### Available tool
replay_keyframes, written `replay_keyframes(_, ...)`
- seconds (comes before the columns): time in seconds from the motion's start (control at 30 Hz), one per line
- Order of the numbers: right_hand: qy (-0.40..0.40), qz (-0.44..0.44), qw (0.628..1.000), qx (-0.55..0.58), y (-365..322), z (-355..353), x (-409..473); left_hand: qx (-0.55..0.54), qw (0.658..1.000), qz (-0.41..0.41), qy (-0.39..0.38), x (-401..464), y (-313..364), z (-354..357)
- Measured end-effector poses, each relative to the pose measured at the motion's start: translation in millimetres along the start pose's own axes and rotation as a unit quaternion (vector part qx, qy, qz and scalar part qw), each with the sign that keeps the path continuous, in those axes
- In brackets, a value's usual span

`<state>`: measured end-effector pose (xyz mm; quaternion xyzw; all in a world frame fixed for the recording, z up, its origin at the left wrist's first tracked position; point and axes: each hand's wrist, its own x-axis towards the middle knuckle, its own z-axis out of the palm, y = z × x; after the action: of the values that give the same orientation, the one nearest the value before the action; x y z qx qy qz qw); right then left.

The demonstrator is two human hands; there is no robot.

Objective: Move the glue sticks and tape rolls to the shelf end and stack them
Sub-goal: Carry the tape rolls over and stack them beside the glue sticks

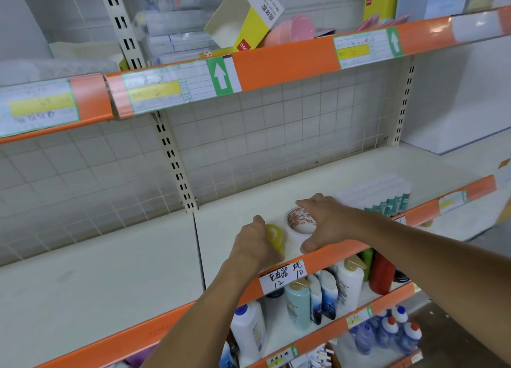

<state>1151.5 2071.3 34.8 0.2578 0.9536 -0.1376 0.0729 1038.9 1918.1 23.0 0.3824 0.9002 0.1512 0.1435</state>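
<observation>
My left grip (255,244) curls around a yellow tape roll (274,236) on the shelf (235,218); my right grip (322,221) clasps the printed tape roll (300,221) beside it. Glue sticks (387,196) stand just beyond my right grip.

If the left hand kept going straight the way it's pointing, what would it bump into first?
Probably nothing soon: the left hand, gripping the yellow tape roll, points across bare shelf toward the tiled back wall. Depth is hard to judge.

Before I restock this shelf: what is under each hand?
The left hand covers a yellow tape roll; the right hand grips a white printed tape roll. What lies beneath either roll is hidden.
</observation>
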Motion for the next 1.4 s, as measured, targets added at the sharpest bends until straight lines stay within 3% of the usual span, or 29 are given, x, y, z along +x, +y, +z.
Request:
replay_keyframes(0.2,0.007,-0.002,1.0,0.011,-1.5,-3.9,-1.2,0.019,0.997,-0.074,0.028,-0.2,20.6,-7.5)
replay_keyframes(0.53,-0.001,0.009,1.0,0.02,2.5,0.4,0.6,0.076,0.995,-0.071,0.003,4.8,30.1,-9.2)
replay_keyframes(0.93,-0.01,0.003,1.0,0.029,6.8,1.6,1.9,-0.009,0.996,-0.078,-0.038,11.1,29.9,-9.5)
replay_keyframes(1.4,-0.006,0.001,1.0,0.031,5.4,1.3,2.4,-0.029,0.999,-0.031,0.004,8.7,23.4,-10.3)
